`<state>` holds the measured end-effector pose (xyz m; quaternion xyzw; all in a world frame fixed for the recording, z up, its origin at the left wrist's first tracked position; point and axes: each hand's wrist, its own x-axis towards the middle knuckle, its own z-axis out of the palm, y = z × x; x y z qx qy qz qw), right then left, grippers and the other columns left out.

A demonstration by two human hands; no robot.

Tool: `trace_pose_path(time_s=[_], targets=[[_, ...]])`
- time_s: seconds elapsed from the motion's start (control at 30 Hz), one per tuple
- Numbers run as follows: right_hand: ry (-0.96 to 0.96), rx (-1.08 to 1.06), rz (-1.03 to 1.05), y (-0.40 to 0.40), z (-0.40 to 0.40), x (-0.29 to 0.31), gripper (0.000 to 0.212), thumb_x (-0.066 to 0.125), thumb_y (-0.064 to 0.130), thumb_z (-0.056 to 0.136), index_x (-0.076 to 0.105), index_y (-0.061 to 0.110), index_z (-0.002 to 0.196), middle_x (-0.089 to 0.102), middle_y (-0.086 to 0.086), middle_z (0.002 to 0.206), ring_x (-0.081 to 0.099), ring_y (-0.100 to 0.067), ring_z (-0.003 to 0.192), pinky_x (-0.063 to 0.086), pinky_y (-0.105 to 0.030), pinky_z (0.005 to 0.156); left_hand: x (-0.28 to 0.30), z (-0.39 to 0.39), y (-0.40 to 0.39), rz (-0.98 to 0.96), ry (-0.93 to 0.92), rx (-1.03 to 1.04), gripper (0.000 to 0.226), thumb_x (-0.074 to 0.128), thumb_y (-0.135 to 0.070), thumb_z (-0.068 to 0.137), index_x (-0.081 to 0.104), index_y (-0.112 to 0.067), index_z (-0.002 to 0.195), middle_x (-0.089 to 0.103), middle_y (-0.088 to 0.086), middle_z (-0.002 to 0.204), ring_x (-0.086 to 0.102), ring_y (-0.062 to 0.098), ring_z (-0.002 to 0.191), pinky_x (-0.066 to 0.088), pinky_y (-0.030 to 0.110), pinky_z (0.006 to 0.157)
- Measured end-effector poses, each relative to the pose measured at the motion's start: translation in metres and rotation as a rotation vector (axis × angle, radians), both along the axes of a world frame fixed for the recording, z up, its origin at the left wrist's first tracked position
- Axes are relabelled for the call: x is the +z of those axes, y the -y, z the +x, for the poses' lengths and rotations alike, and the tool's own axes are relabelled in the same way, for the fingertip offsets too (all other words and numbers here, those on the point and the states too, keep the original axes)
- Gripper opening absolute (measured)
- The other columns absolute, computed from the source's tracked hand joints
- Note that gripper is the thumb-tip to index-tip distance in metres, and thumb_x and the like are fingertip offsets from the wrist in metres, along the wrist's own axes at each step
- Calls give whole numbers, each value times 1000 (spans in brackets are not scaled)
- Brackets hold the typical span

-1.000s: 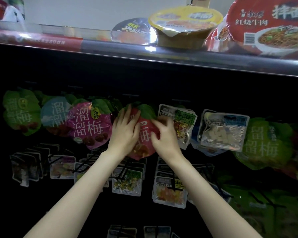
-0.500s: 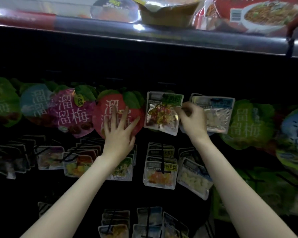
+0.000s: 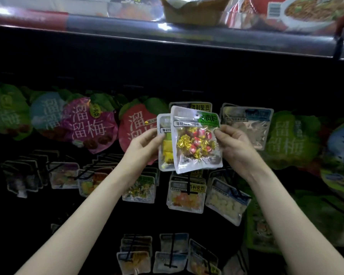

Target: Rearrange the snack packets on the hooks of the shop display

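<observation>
My left hand (image 3: 145,144) pinched yellow-sweet packet (image 3: 165,143), right hand (image 3: 233,143) pinched foil-candy packet (image 3: 197,139) overlapping in front; both off hooks, held before red plum bag (image 3: 136,124); neither rehung yet, most of sorting seemingly left; behind them, white-chunk packet (image 3: 248,124) hung right of bag

the front packet (image 3: 196,138) is clear glossy plastic with a printed paper-like label; the sweets inside are wrapped in shiny gold and red foil. the packet behind (image 3: 164,143) is the same glossy clear film. the plum bags (image 3: 89,125) look like smooth printed plastic with a soft sheen. the hooks (image 3: 189,183) are thin, dark and matt. the shelf edge (image 3: 167,34) is polished and reflective, metal or plastic, cannot tell. the noodle bowls (image 3: 306,10) have glossy film lids.
</observation>
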<state>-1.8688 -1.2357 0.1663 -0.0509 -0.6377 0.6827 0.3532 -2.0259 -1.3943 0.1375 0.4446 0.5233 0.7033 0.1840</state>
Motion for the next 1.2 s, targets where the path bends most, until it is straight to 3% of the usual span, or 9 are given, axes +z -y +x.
trace_pose_path(time_s=[0.17, 0.33, 0.43, 0.53, 0.7, 0.8, 0.87, 1.03, 1.2], targets=[[35, -11, -226, -6, -14, -36, 6, 55, 8, 85, 61, 7, 83, 69, -3, 73, 63, -14, 65, 52, -28, 66, -14, 2, 4, -113, 56, 72, 16, 64, -9, 84, 68, -17, 97, 73, -1, 93, 69, 14, 86, 53, 21, 64], [-105, -95, -436, -24, -5, -53, 21, 49, 1, 90, 59, -5, 108, 68, -14, 97, 69, -17, 79, 56, -25, 63, -35, -7, 22, -228, 99, 81, 21, 63, -10, 85, 67, -18, 104, 72, 3, 101, 68, 20, 92, 51, 29, 76], [2, -168, -327, -23, -1, -65, 35, 52, -2, 89, 49, 5, 123, 70, -13, 93, 70, -18, 75, 57, -28, 61, -58, -11, 35, -298, 100, 102, 26, 63, -10, 86, 63, -25, 107, 72, 1, 101, 69, 19, 92, 51, 32, 78], [71, -160, -122, -13, 3, -78, 38, 51, -6, 89, 52, 27, 108, 70, -5, 75, 67, -17, 65, 55, -27, 58, -89, -13, 47, -411, 96, 150, 24, 60, -11, 88, 61, -27, 107, 72, -2, 98, 69, 17, 90, 53, 37, 82], [329, -289, 685, -6, 0, -117, 47, 46, -11, 83, 68, 32, 81, 71, 7, 78, 57, -21, 59, 39, -24, 56, -141, -15, 69, -559, 160, 192, 17, 54, -10, 92, 63, -17, 104, 73, 3, 94, 69, 19, 85, 52, 39, 82], [285, -368, 918, 5, -2, -133, 37, 46, -5, 82, 72, 18, 94, 70, -1, 93, 64, -18, 86, 47, -23, 75, -153, -14, 81, -595, 154, 132, 19, 62, -10, 86, 62, -16, 104, 73, 2, 93, 68, 15, 84, 54, 25, 72], [270, -363, 1066, 18, -4, -145, 34, 44, 7, 81, 71, 9, 103, 68, -7, 100, 61, -23, 96, 47, -31, 85, -156, -15, 87, -601, 185, 109, 33, 67, -20, 72, 62, -14, 104, 72, 5, 94, 68, 20, 87, 53, 28, 74], [432, -37, 880, 59, -22, -168, 55, 59, 62, 78, 71, 15, 104, 65, 6, 95, 56, 0, 86, 40, -15, 78, -163, -21, 93, -467, 376, 225, 22, 50, 0, 90, 61, -15, 103, 70, 7, 91, 67, 18, 78, 51, 38, 73], [413, -95, 708, 92, -76, -179, 26, 66, 33, 85, 73, 11, 73, 57, 13, 58, 53, -1, 58, 32, -15, 55, -160, -41, 101, -282, 515, 302, 17, 50, -8, 92, 63, -12, 102, 70, 11, 97, 67, 23, 84, 54, 40, 78]])
